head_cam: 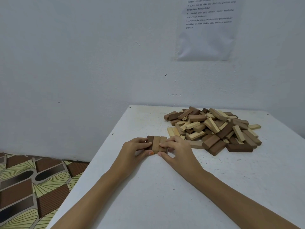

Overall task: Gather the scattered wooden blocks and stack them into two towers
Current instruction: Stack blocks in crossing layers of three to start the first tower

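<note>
Wooden blocks (212,128) lie in a loose heap of dark, mid-brown and pale pieces on the white tabletop (165,187), toward its far right side, close to the wall (82,63). Some pale pieces in the heap carry printed numbers. Just left of the heap and nearer the person, a row of three blocks (156,144) lies flat on the tabletop, side by side and touching along their long faces, the darkest one on the left.

The left hand (136,150) is curled against the left side of the row, fingers on the dark block and thumb at the row's near end. The right hand (175,151) presses the row from the right, fingers bent over the rightmost block and thumb at the near end. Both hands are partly closed around the row, squeezing it between them.

On the wall above the heap hangs a printed sheet (208,28). A patterned floor mat (33,187) shows left of the tabletop.
</note>
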